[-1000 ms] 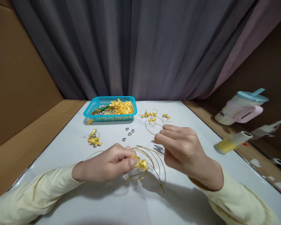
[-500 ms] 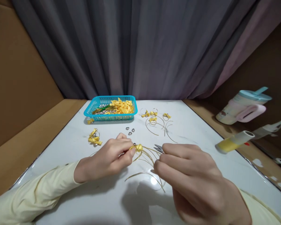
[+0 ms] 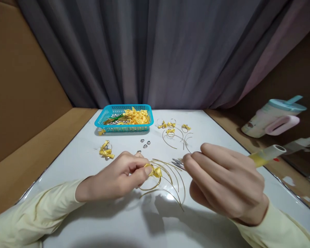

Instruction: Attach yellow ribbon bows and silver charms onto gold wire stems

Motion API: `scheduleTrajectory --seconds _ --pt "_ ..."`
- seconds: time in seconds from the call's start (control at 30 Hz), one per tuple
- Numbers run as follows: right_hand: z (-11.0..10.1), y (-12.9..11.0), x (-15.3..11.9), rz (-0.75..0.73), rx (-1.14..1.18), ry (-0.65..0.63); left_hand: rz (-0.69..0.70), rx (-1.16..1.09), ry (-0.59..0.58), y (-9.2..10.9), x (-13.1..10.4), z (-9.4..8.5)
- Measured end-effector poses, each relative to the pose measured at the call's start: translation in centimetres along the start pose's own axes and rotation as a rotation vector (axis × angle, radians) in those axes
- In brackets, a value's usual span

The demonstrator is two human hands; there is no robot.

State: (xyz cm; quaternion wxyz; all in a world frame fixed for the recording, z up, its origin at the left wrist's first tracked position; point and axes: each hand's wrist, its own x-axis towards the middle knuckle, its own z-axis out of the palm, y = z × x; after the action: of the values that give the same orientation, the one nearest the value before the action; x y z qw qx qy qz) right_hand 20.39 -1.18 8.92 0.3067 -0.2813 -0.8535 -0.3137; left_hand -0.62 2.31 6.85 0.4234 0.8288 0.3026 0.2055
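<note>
My left hand (image 3: 121, 177) pinches a yellow ribbon bow (image 3: 155, 171) that has a loop of gold wire under it. To the right, my right hand (image 3: 222, 182) is closed around small scissors (image 3: 178, 163), whose pointed blades stick out toward the bow without touching it. Most of the scissors is hidden by the fingers. Several curved gold wires (image 3: 182, 186) lie between and below the hands. Three small silver pieces (image 3: 145, 146) rest on the table beyond my left hand. A cluster of yellow bows on rings (image 3: 106, 150) lies to the left.
A blue basket (image 3: 124, 129) with yellow bows and silver pieces stands at the back of the white table (image 3: 74, 151). More ringed bows (image 3: 170, 131) lie right of it. A tumbler (image 3: 271, 119) and a bottle of yellow liquid (image 3: 266, 155) are at the right.
The bow in my left hand has turned and its wire loop now hangs lower. My right hand has shifted right and its wrist has turned, with the scissors still in it.
</note>
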Motion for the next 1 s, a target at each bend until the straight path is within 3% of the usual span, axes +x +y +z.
scheduleTrajectory --seconds 0.33,0.47,0.57,0.77,0.93,1.0 --pt "0.8 0.6 -0.1 0.002 -0.027 -0.025 -0.185 -0.251 -0.101 0.7 0.2 0.5" --pt "1.0 0.8 -0.1 0.006 0.008 -0.042 -0.173 -0.287 -0.120 0.6 0.1 0.5" --pt "1.1 1.2 0.0 0.061 0.168 -0.025 -0.066 -0.205 -0.092 0.6 -0.4 0.6" --pt "0.2 2.4 0.5 0.273 0.656 -0.251 0.104 -0.021 -0.016 1.1 -1.0 0.5" --pt "0.1 3.1 1.2 0.445 0.929 -0.449 -0.015 -0.159 -0.056 1.0 -0.7 0.0" --pt "0.4 3.0 1.3 0.528 0.939 -0.468 -0.060 -0.235 -0.056 0.9 -0.5 -0.1"
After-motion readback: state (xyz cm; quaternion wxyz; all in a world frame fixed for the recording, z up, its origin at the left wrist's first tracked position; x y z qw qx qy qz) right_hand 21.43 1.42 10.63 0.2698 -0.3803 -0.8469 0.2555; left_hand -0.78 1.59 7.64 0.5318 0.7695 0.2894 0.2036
